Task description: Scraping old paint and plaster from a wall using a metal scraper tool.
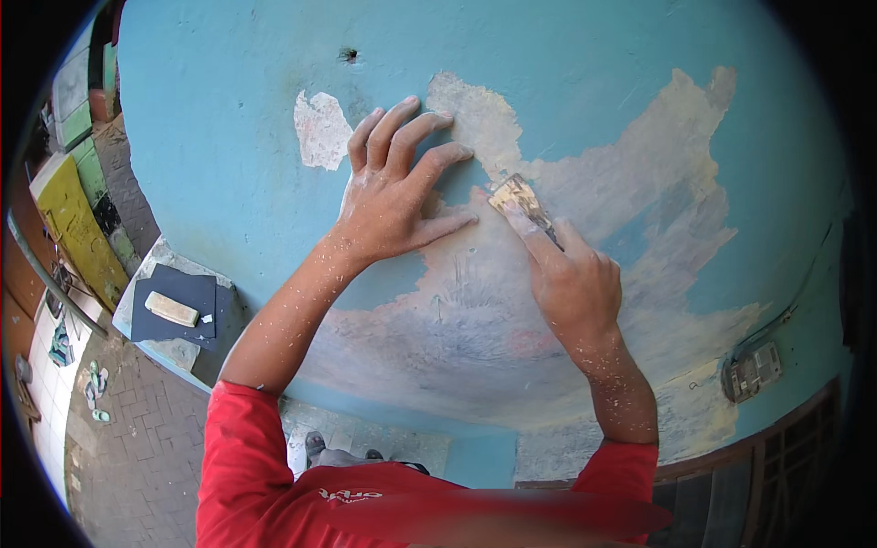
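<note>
Before me stands a wall with light blue paint (226, 144), flaked off over a wide, pale bare patch (473, 342). My left hand (394, 185) rests on it with fingers spread, holding nothing. Its fingertips reach the edge of an upper bare area (479, 120); a smaller bare spot (322, 130) lies to its left. My right hand (579, 274) grips a worn, crusted scraper (519, 195), index finger along its blade. The scraper's front edge is at a narrow neck of bare wall, close to the blue paint. Pale flakes speckle both forearms.
On a ledge at left, a pale block (171, 309) lies on dark sheets, possibly sandpaper (154, 332). A meter box (754, 372) with a cable is mounted at right. The wall has a small hole (349, 55). Sandals (96, 383) lie on the paving below.
</note>
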A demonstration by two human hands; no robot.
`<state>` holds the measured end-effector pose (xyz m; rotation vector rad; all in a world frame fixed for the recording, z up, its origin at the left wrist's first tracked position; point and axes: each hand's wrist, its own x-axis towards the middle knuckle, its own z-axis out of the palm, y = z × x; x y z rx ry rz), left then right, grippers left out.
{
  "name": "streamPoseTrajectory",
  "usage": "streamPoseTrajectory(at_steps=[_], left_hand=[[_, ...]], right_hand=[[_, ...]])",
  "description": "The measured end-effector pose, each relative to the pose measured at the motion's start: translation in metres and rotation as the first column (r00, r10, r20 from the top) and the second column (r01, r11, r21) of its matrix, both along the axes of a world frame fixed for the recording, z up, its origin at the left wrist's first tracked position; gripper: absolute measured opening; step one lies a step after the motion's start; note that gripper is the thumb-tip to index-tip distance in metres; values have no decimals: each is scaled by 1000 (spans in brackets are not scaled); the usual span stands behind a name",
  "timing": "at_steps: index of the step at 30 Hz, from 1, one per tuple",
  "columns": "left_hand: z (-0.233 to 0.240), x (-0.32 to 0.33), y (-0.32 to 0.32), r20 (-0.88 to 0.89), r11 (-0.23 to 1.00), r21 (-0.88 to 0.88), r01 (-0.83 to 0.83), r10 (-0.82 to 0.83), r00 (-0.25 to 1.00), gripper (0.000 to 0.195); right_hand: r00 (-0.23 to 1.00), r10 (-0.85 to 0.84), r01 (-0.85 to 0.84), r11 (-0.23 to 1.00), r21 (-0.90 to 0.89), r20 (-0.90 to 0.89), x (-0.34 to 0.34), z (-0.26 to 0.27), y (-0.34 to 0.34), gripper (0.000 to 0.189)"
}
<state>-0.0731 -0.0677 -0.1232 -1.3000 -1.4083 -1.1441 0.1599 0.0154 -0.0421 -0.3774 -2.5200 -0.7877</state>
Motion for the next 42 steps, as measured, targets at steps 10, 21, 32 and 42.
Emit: streamPoseTrajectory(at_steps=[10,21,32,42], left_hand=[[0,3,1,12,999,-44,12,-12,1000,72],[1,5,0,36,998,-57,16,-14,999,78],[2,11,5,88,999,1,40,-40,995,83],[1,5,-2,67,999,-39,24,-21,998,83]], right_hand=[[998,23,-21,1000,21,-61,-2,-2,0,47],[999,-39,39,997,60,5,-1,8,-7,44],[1000,2,-3,998,-66,-8,11,-1,5,42],[999,9,-12,996,-86,-39,1,-4,-2,48]])
